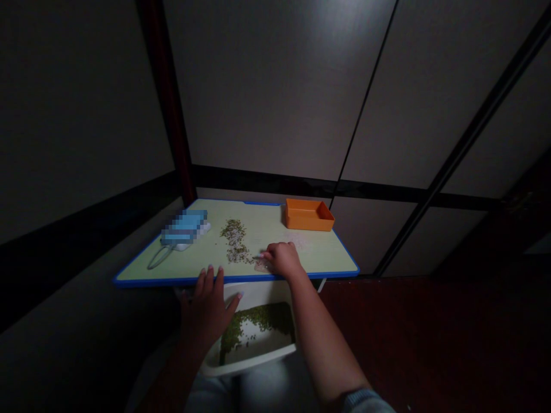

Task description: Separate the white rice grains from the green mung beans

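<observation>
Small green and pale grains point(236, 241) lie scattered in a loose patch on the light green tabletop point(267, 215). My right hand point(282, 258) is closed low over the table at the right end of this patch. A small pale, pinkish patch point(261, 265) shows beside its fingertips; what the fingers hold, if anything, I cannot make out. With fingers spread, my left hand point(209, 307) rests at the table's front edge, its thumb over a white bin point(247, 364). Many green grains point(262, 315) lie inside that bin, below the table edge.
An orange open box point(307, 215) stands at the back right of the table. On the left lies a blurred blue object point(185, 226) with a looped strap point(159, 256). Blue trim point(163, 281) borders the tabletop. Grey panels point(275, 86) rise directly behind it.
</observation>
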`<state>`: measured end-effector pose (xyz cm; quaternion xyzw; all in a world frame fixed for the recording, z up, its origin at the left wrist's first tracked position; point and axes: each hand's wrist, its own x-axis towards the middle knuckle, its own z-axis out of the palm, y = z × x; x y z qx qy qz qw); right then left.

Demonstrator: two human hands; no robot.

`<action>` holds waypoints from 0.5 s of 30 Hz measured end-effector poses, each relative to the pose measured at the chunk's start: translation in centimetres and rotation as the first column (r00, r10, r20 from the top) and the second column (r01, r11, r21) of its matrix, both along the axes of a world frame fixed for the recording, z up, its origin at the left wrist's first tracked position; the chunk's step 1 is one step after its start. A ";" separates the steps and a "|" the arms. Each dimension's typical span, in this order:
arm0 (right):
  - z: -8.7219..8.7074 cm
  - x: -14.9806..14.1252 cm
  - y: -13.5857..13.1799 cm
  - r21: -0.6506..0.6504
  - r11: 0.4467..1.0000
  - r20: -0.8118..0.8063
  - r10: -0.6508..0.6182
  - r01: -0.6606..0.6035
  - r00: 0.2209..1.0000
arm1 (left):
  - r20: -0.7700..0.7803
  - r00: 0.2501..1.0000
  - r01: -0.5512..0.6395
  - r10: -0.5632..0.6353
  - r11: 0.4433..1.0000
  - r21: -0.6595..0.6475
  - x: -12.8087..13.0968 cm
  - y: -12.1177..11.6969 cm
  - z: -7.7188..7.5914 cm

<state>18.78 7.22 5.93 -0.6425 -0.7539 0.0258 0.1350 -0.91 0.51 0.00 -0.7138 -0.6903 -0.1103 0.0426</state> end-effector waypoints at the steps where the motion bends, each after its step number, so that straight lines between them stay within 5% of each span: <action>1: 0.0 -0.3 0.0 0.010 1.000 0.032 -0.001 0.001 0.999 | 0.000 1.000 0.000 0.000 1.000 -0.001 0.0 0.0 0.0; 15: 0.1 1.8 0.1 0.010 0.983 0.026 -0.184 0.184 0.983 | 0.000 1.000 0.003 -0.003 1.000 0.010 -0.1 0.2 0.0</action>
